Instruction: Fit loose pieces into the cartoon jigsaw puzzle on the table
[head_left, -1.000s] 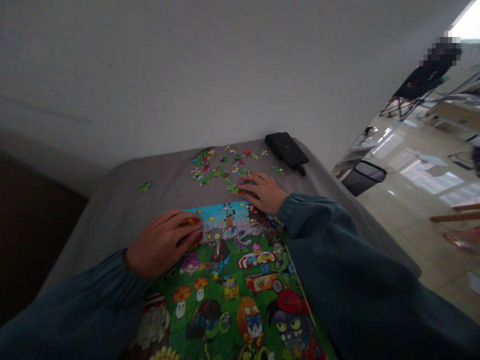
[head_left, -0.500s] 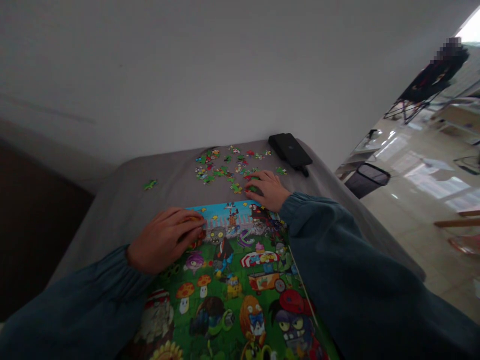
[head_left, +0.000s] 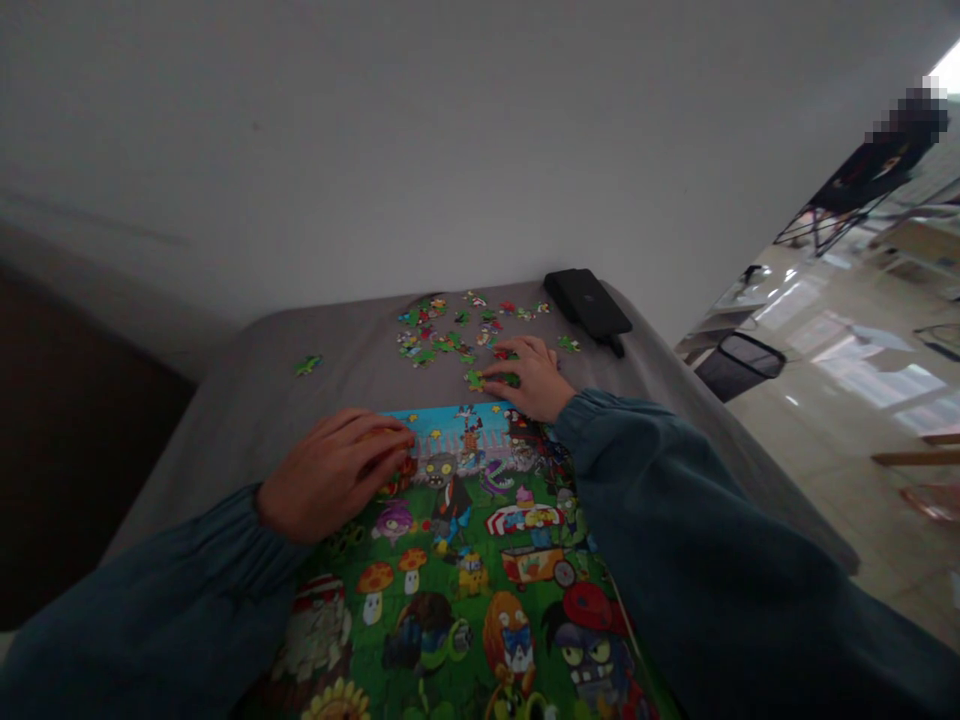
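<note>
Indoors: 2 bare hands over a cartoon jigsaw on grey cloth

A smooth grey cloth surface with rounded far corners (head_left: 240, 380) stands against a plain pale-grey wall (head_left: 375, 150). Dim shadow fills the left. To the right is a brighter room with a glossy pale tiled floor (head_left: 817, 430), a dark mesh bin with a black rim (head_left: 739, 365) and a dark folding chair on thin crossed legs (head_left: 862, 185). A flat black rectangular device (head_left: 589, 303) lies at the surface's far right corner.

Nearest the viewer lies a large rectangular glossy cartoon picture (head_left: 465, 575): blue sky with yellow stars along its far edge, then green ground with mushrooms, a food cart and zombie-like figures. Just beyond it are scattered small multicoloured jigsaw pieces (head_left: 450, 341), mostly green; 1 green piece (head_left: 308, 365) lies apart to the left.

The left hand (head_left: 337, 470), palm down and loosely curled, covers the picture's far left corner; its grip cannot be told. The right hand (head_left: 531, 378) is half open, fingers bent above the pieces, thumb beside a green-and-yellow piece (head_left: 474, 380); whether it grips any is unclear.
</note>
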